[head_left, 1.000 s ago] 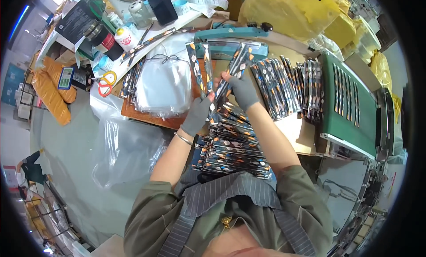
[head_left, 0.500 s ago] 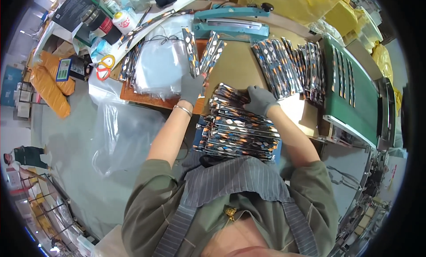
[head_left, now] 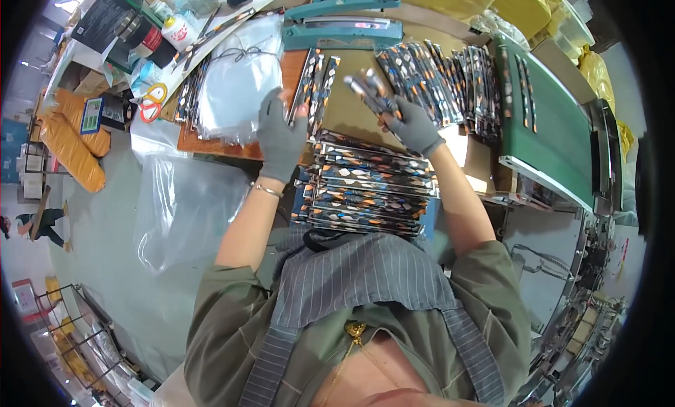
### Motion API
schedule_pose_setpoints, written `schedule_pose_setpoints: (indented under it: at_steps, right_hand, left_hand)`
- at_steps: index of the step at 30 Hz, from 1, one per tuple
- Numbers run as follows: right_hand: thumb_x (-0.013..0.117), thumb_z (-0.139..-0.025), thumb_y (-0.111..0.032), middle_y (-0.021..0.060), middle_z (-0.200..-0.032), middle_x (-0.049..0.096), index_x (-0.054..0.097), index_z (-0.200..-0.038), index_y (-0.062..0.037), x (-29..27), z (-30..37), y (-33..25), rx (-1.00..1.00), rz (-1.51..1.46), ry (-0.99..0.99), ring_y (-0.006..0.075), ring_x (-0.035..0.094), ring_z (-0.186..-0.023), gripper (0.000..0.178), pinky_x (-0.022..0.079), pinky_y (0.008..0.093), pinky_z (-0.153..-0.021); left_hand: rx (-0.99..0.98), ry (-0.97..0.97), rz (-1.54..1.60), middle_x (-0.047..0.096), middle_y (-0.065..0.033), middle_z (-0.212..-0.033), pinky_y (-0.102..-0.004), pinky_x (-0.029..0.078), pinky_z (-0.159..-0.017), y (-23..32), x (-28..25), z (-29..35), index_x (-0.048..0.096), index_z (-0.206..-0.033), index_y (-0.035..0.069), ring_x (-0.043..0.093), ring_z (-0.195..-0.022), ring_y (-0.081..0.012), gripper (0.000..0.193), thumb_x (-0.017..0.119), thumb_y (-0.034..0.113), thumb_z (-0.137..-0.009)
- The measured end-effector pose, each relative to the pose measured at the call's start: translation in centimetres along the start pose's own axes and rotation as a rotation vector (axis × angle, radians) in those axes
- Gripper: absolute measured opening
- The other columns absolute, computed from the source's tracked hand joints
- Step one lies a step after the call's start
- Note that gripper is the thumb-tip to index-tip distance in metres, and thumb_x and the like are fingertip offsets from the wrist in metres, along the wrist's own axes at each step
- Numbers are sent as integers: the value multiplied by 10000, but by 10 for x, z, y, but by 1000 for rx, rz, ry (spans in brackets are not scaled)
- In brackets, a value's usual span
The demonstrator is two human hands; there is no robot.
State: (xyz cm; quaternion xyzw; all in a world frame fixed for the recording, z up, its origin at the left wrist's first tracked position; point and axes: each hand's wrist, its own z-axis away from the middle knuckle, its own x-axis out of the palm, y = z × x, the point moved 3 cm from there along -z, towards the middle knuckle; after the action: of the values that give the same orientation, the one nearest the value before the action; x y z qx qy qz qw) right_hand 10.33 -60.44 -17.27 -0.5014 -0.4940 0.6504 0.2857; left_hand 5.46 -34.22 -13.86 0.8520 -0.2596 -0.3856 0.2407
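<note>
My right hand, in a grey fingerless-tipped glove, is closed round a small bunch of slim black patterned packets, raised over the table and blurred by motion. My left hand, gloved alike, is held with its fingers apart just left of two upright rows of packets lying on the brown board. Between my forearms, close to my apron, a long stack of the same packets fills a blue holder. More packets lean in rows at the right, beyond my right hand.
A teal bag sealer stands at the back. Clear plastic bags lie left of my left hand, near orange-handled scissors. At the right a green conveyor belt carries several packets. A shelf with a flask borders the far left.
My right hand has lifted a bunch of packets off the stack and moved up. My left hand has let go of its packets, which now lie on the board. Fewer packets show on the belt.
</note>
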Motion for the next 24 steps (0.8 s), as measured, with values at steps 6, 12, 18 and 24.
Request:
schedule_pose_setpoints:
  at_steps: [6, 12, 18, 24]
  right_hand:
    - [554, -900, -182, 99, -926, 655, 567, -1060, -10, 20, -27, -81, 154, -924, 106, 159, 637, -742, 235, 538, 296, -651]
    - [583, -894, -216, 29, -821, 628, 616, -978, -24, -1, -27, -84, -15, -464, 207, 93, 575, -680, 212, 478, 234, -656]
    - [587, -901, -262, 20, -782, 613, 619, -982, -17, 10, -23, -83, 32, -560, 191, 98, 581, -695, 260, 483, 241, -654]
    - [600, -867, -300, 71, -889, 653, 604, -1044, -2, 1, -21, -53, -106, 59, -72, 200, 639, -800, 347, 502, 314, -720]
  left_hand:
    - [-516, -716, 1055, 615, -40, -906, -249, 489, -676, 85, 54, 9, 550, -1123, -6, 602, -805, -102, 336, 620, 221, -884]
    - [-673, -661, 934, 638, -36, -746, -198, 387, -441, 79, 37, 2, 587, -1054, 27, 513, -495, -59, 289, 540, 284, -930]
    - [-731, -524, 1053, 655, -52, -820, -179, 365, -434, 68, 23, 4, 613, -1046, 37, 476, -482, -56, 289, 527, 285, -925]
    - [-796, -407, 870, 669, -51, -758, -201, 366, -402, 26, 19, 0, 652, -917, 6, 482, -452, -65, 270, 555, 256, -888]
